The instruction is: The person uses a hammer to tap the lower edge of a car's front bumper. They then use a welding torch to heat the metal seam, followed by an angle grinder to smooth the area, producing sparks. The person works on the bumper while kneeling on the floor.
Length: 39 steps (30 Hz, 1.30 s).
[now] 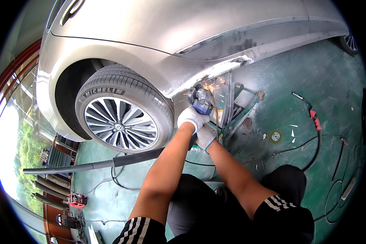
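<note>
An angle grinder (202, 101) with a dark head and a blue body is pressed up at the bare, rough metal of the car's lower sill (219, 70). Orange sparks (212, 86) fly from where its head meets the sill. My left hand (192, 118), in a white knitted glove, is closed round the grinder's body behind the head. Lower down, my right hand (206, 136), gloved too, is wrapped round the rear part of the tool, its fingers partly hidden. The disc's contact edge cannot be made out.
The car's wheel (120, 127) stands just left of my hands. A jack-like metal frame (230, 105) sits under the sill. At right, a welding torch (314, 118) and its cable lie on the green floor (272, 101). A long grey bar (89, 166) reaches left behind my left arm.
</note>
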Motion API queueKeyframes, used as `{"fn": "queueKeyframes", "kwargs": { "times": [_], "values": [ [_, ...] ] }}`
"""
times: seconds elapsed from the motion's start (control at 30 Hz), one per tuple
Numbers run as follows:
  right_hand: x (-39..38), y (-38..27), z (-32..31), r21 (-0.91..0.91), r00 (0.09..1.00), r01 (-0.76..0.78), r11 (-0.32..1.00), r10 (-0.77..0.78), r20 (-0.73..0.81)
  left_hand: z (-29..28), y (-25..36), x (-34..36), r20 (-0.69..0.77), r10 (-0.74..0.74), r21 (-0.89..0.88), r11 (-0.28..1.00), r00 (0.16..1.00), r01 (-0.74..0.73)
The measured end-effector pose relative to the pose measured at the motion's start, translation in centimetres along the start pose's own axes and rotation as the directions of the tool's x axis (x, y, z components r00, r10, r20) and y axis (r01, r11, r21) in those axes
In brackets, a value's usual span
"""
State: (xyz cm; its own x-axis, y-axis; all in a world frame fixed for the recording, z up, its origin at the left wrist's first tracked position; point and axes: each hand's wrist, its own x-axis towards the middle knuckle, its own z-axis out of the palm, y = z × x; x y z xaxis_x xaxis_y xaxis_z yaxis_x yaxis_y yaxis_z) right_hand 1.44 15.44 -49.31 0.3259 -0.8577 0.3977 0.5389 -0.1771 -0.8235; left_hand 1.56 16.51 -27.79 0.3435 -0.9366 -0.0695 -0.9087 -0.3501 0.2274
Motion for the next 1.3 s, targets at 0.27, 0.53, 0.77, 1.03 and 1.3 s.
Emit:
{"fn": "queueKeyframes", "kwargs": {
  "times": [0.27,0.53,0.77,1.03,1.3],
  "values": [
    [-2.1,-6.3,6.8,0.517,0.870,-0.484,0.706,0.451,0.198,-0.7,-7.7,-1.7,0.019,-0.174,-0.086,0.981,0.984,0.175],
    [-1.5,-4.6,8.0,0.441,0.884,-0.466,0.767,0.421,0.202,-1.0,-9.1,-1.4,-0.038,-0.175,-0.046,0.984,0.984,0.173],
    [-1.8,-5.2,8.0,0.506,0.854,-0.515,0.692,0.467,0.230,-1.1,-8.7,-1.7,-0.010,-0.237,-0.010,0.971,0.971,0.237],
    [-1.5,-4.2,8.0,0.502,0.864,-0.501,0.704,0.433,0.256,-0.8,-9.9,-1.2,0.015,-0.216,-0.075,0.973,0.976,0.217],
    [-3.0,-5.3,6.4,0.117,0.929,-0.309,0.944,0.274,0.249,-0.5,-8.6,-1.8,0.073,-0.173,-0.043,0.983,0.982,0.176]
  ]
}}
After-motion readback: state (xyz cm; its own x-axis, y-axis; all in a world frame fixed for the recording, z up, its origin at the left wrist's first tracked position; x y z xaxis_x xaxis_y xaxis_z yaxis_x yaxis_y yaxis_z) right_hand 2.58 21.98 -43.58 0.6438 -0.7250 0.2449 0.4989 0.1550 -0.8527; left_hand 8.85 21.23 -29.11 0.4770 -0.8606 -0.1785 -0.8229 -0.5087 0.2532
